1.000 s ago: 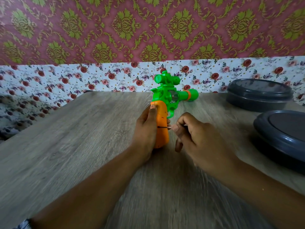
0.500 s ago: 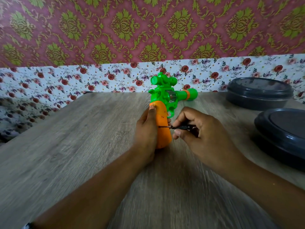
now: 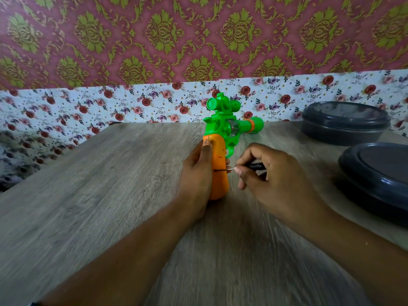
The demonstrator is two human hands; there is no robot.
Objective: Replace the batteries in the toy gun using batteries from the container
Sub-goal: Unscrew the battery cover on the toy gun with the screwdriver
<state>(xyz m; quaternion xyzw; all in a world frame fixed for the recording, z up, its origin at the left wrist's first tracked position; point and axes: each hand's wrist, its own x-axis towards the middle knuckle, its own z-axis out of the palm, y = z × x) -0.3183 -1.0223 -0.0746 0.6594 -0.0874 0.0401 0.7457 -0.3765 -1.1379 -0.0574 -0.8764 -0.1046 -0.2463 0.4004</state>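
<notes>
A toy gun (image 3: 223,131) with a green body and scope and an orange grip lies on the wooden table, barrel pointing right. My left hand (image 3: 196,175) grips the orange handle from the left, thumb on its top. My right hand (image 3: 271,180) pinches a small black screwdriver (image 3: 254,167). Its thin shaft points left and its tip touches the side of the orange handle. No batteries are visible.
Two dark grey lidded containers stand at the right: one at the back (image 3: 344,122), one nearer at the table's edge (image 3: 375,175). The wooden table (image 3: 110,195) meets a flowered wall covering at the back.
My right hand has turned the screwdriver between its fingers; the tip stays at the same spot on the handle. My left hand and the gun have hardly moved.
</notes>
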